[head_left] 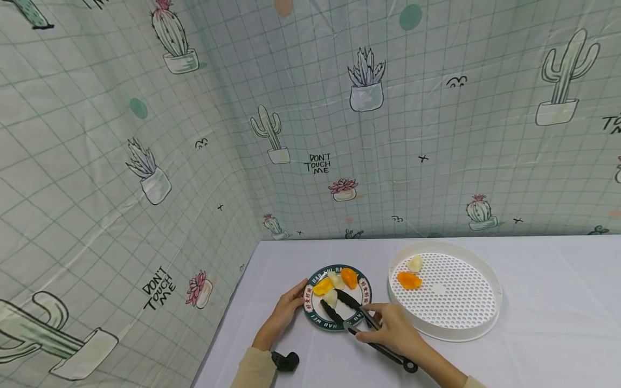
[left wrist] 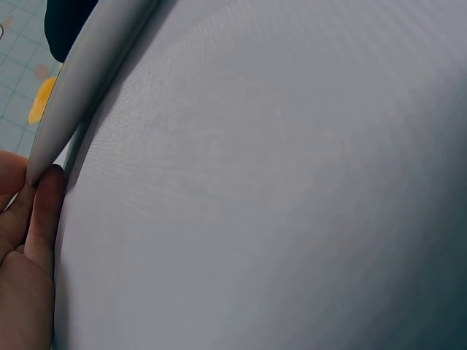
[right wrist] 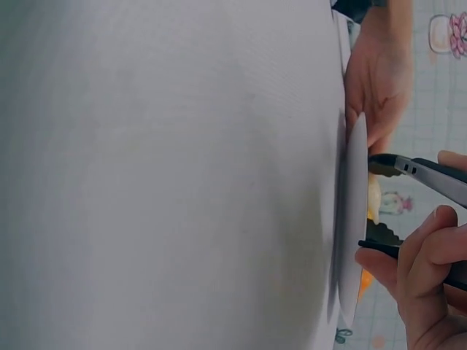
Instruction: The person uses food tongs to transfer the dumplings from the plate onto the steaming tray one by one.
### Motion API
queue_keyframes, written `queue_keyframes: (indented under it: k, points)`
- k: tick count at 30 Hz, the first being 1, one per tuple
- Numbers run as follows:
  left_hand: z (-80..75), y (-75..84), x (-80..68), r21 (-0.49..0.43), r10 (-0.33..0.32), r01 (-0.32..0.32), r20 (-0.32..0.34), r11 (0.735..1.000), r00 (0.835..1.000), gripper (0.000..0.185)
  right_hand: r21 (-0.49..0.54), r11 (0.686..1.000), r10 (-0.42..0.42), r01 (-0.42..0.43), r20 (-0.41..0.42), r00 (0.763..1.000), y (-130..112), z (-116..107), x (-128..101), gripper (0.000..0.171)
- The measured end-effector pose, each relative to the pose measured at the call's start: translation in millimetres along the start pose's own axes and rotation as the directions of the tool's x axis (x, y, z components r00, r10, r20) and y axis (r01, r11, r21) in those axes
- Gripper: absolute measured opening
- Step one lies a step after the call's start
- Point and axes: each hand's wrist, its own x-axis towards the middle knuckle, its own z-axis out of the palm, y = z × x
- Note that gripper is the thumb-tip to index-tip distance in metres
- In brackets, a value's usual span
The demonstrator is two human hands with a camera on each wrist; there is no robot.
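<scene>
A person sits at a desk [head_left: 533, 302] with a white cloth on it. The right hand [head_left: 393, 330] grips a pair of black tongs [head_left: 359, 318], with the fingers curled round the two arms. The tips of the tongs are spread apart and reach over a small plate [head_left: 363, 312]. The plate has a dark green rim with red letters.

On the plate lie four pieces of fruit. A yellow piece [head_left: 322, 286] lies on the left. An orange piece [head_left: 349, 277] lies at the back. A pale piece [head_left: 335, 279] lies between them, and another pale piece [head_left: 331, 297] lies nearer, just beside the left tip of the tongs.

The left hand [head_left: 287, 310] rests at the left edge of the plate. Its fingers touch the rim. In the left wrist view a finger presses against the edge of the plate.

Just to the right of the plate stands a round white tray [head_left: 485, 318] with many small holes in its floor. In it lie two pieces, an orange one [head_left: 409, 280] and a pale one [head_left: 415, 263], close together near the back left side.

Behind the desk hangs a curtain [head_left: 145, 161] with drawings of cactus plants in pots.
</scene>
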Motion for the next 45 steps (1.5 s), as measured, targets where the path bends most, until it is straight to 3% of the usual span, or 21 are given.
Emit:
queue_keyframes:
  k: [9,19,27,35,45]
  points:
    - [-0.9,1.2,0.0,0.002,0.002,-0.002,-0.008,1.000,1.000,0.051,0.031,0.999,-0.030,0.028,0.051,0.998,-1.0,-3.4,2.9,0.060]
    - [-1.3,0.1,-0.4,-0.008,0.002,-0.002,-0.010,1.000,1.000,0.052,0.007,1.000,-0.010,0.009,0.043,0.999,-3.5,-0.6,8.1,0.062]
    - [-2.1,-0.6,0.4,-0.001,0.017,-0.017,-0.006,1.000,1.000,0.052,-0.015,0.999,0.052,-0.050,0.096,0.994,-8.6,2.5,10.2,0.066]
    - [-2.0,-1.2,-0.6,0.007,0.014,-0.014,0.002,1.000,1.000,0.052,-0.029,0.999,0.024,-0.022,0.090,0.996,-8.7,5.2,8.2,0.064]
    - [0.0,-0.7,0.1,0.000,0.004,-0.004,-0.008,1.000,1.000,0.051,0.043,0.998,0.036,-0.041,0.102,0.994,-7.9,0.6,3.1,0.061]
